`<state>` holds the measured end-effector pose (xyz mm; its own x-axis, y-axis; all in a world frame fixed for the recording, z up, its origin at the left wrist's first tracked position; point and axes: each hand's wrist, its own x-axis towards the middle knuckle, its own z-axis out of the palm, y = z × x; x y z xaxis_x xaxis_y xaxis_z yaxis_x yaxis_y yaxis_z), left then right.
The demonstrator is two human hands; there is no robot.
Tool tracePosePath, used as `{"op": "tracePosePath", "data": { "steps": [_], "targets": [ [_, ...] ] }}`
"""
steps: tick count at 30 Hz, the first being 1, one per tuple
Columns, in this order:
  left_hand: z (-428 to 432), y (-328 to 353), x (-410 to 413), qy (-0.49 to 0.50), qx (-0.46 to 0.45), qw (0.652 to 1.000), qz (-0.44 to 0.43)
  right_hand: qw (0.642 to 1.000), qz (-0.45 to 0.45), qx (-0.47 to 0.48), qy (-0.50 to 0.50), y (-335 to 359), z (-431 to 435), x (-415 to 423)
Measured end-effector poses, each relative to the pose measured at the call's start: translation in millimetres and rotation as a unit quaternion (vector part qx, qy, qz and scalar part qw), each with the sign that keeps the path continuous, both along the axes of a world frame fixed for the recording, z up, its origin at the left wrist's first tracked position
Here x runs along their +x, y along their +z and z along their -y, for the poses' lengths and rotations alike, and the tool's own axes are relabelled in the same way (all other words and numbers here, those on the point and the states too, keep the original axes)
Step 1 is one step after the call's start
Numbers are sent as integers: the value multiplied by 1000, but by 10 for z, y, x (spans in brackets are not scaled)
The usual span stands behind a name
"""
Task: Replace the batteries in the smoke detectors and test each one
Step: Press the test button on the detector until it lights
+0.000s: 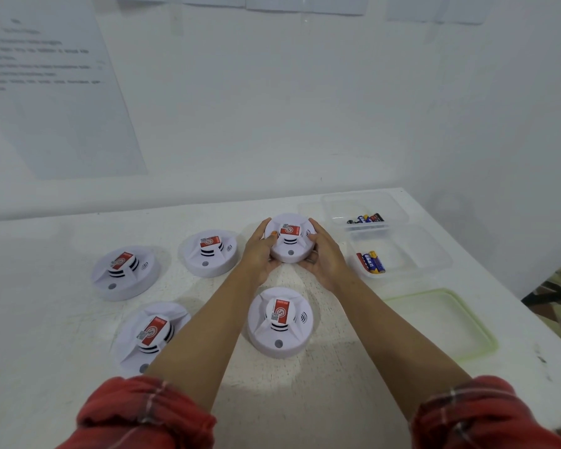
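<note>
Five white smoke detectors sit on the white desk (62,367), each with a red label on its raised centre. Both hands are clasped around the far detector (290,238): the left hand (258,254) cups its left side with the thumb laid on top beside the label, and the right hand (324,257) wraps its right side with fingers curled under the near edge. Whether that detector is lifted or resting on the desk cannot be told.

Just left of it stands a second detector (209,252), and farther left a third detector (125,272). Nearer the person, a fourth detector (151,335) is partly covered by the left forearm, and a fifth detector (280,322) lies between the two forearms.

To the right of the held detector are two clear plastic containers. The far container (392,205) holds a small cluster of batteries (365,219); the near container (434,260) holds a few batteries (371,262) with blue, yellow and red wrapping. A pale green lid (480,332) lies flat near the desk's right edge. Red plaid sleeves (143,416) are rolled up on both arms. A printed sheet (46,92) hangs on the wall, its text blurred.
</note>
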<state>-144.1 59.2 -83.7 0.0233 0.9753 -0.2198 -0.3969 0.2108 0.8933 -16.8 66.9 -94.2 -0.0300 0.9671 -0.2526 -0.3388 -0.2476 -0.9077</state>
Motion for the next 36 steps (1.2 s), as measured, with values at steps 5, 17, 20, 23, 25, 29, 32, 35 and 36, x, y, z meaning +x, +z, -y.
{"op": "tracePosePath", "data": {
  "steps": [5,17,20,23,25,29,32,35,36],
  "targets": [
    [3,-12,-6,-4,8,1000,1,1000,4,-1,-3,6,1,-7],
    [-27,-27,-8,-1,-7,1000,-6,1000,-5,0,-1,44,36,-3],
    [-29,-26,-2,-2,-8,1000,-6,1000,-5,-1,-4,47,42,-7],
    [-26,-14,-1,3,-10,1000,-2,1000,-6,-2,-5,47,44,-13],
    [-25,-15,-2,3,-11,1000,-1,1000,-6,-2,-6,47,47,-12],
    [-25,-16,-3,3,-12,1000,2,1000,-6,-5,-8,57,52,-19],
    [-40,-33,-10,5,-14,1000,0,1000,-6,-10,-11,68,51,-28],
    [-37,-36,-4,4,-9,1000,-4,1000,-9,-16,-15,81,58,-30],
    [-33,-33,-2,4,-8,1000,-4,1000,-9,-13,-15,84,61,-29]
  ]
}}
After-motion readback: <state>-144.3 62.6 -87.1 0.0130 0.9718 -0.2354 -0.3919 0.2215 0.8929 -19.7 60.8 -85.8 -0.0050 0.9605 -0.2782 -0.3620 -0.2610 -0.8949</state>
